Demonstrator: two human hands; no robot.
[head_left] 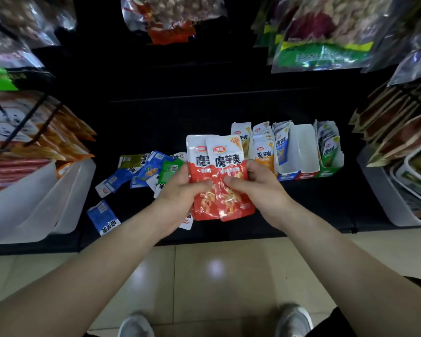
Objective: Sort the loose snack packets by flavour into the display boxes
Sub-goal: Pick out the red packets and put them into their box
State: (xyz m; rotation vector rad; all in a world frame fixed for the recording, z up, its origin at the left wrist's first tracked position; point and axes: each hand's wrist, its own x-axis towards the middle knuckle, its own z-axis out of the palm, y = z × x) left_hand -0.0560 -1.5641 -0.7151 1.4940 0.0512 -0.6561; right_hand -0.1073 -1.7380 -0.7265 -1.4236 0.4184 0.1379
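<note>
Left hand (180,190) & right hand (260,183) each pinch the red packets (226,171), held upright over the dark shelf (204,113).
Sorting looks partway thru: display boxes (286,176) at right already hold orange, blue & green stock, but the red-fronted box (304,152) appears empty. Blue & green loose packets (151,170) lie scattered at left, well apart from the boxes, not yet sorted.
</note>
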